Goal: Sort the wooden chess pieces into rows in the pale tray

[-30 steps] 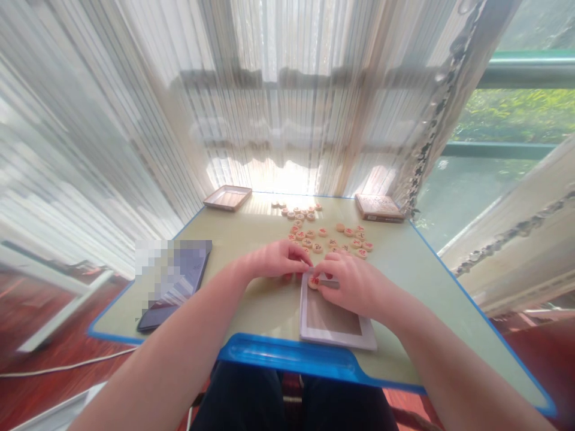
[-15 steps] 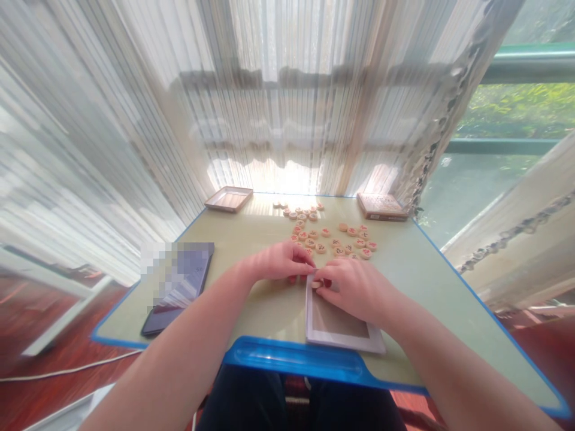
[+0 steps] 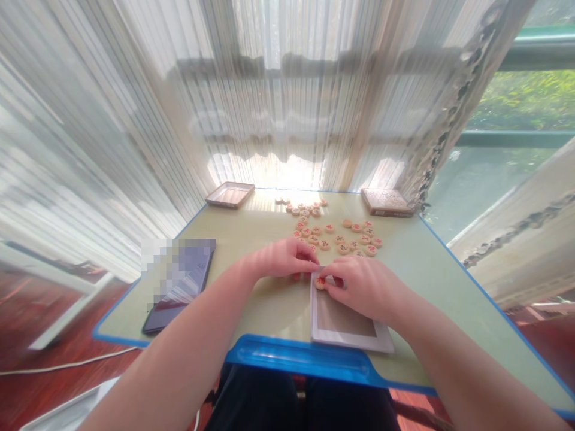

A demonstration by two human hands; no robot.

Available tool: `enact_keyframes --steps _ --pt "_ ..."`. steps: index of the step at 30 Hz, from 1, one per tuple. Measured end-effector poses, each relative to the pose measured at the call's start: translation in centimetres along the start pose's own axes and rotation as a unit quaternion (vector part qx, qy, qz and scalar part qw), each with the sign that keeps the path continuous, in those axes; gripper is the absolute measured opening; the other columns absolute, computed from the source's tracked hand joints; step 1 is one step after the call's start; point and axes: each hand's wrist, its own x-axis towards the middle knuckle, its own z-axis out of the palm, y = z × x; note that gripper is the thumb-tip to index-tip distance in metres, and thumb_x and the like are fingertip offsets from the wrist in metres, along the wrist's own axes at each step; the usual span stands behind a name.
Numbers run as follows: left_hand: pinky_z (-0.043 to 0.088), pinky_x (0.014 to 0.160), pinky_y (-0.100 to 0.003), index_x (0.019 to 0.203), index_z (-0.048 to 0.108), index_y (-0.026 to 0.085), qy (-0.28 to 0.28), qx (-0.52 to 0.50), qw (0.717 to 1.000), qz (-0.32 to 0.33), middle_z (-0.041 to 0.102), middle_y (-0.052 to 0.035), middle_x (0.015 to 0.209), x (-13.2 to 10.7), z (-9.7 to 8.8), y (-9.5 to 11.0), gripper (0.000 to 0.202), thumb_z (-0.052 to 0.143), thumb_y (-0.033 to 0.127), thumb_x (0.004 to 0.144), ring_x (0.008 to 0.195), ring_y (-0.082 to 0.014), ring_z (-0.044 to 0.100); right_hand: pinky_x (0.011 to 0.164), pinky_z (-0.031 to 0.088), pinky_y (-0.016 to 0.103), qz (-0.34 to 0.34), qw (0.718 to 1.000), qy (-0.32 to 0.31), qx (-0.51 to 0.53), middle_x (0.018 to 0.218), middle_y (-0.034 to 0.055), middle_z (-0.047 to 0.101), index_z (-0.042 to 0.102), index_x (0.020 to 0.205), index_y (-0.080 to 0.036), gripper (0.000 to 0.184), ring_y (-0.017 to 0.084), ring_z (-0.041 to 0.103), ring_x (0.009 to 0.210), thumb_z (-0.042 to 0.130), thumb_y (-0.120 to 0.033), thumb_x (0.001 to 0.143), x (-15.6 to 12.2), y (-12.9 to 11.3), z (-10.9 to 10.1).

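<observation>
A shallow white tray with a brown floor lies on the green table in front of me. My right hand rests over its far end, fingers pinched on a round wooden chess piece with a red mark in the tray's far left corner. My left hand is curled at the tray's far left corner, fingertips touching the rim. Several more round wooden pieces lie scattered on the table beyond both hands.
A dark phone or tablet lies at the table's left. A small brown tray sits at the far left corner and a patterned box at the far right. Sheer curtains hang behind. The table has a blue rim.
My right hand has set the wooden piece down flat in the tray's corner. The view has shifted slightly; both hands stay at the tray's far end.
</observation>
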Motion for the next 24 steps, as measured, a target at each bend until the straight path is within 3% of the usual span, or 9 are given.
enact_keyframes --steps 7,20,24 --pt "0.042 0.051 -0.018 0.087 0.069 0.014 -0.003 0.009 1.0 0.016 0.063 -0.0016 0.066 0.0 -0.1 0.2 0.028 0.056 0.037 0.077 0.056 -0.0095 0.054 0.057 0.031 0.025 -0.005 1.0 0.016 -0.012 0.078 0.0005 0.066 0.068 0.081 -0.027 0.02 0.015 0.057 0.073 0.049 -0.033 0.084 0.3 0.0 0.5" --pt "0.041 0.047 -0.018 0.088 0.068 0.015 0.0 -0.015 1.0 -0.012 0.063 -0.0019 0.069 0.1 -0.1 0.2 0.03 0.058 0.04 0.075 0.056 -0.0101 0.055 0.06 0.035 0.026 -0.015 0.999 0.034 0.011 0.076 0.0014 0.066 0.07 0.082 -0.027 0.021 0.017 0.058 0.073 0.05 -0.035 0.083 0.1 0.2 0.6" --pt "0.038 0.042 -0.017 0.089 0.068 0.017 0.007 -0.014 0.999 -0.033 0.062 -0.0008 0.067 -0.1 -0.1 0.4 0.03 0.057 0.041 0.075 0.054 -0.0101 0.055 0.064 0.039 0.026 0.033 0.997 0.06 0.041 0.08 0.0013 0.068 0.07 0.088 -0.027 0.024 0.017 0.059 0.073 0.047 -0.034 0.083 0.3 1.9 -0.2"
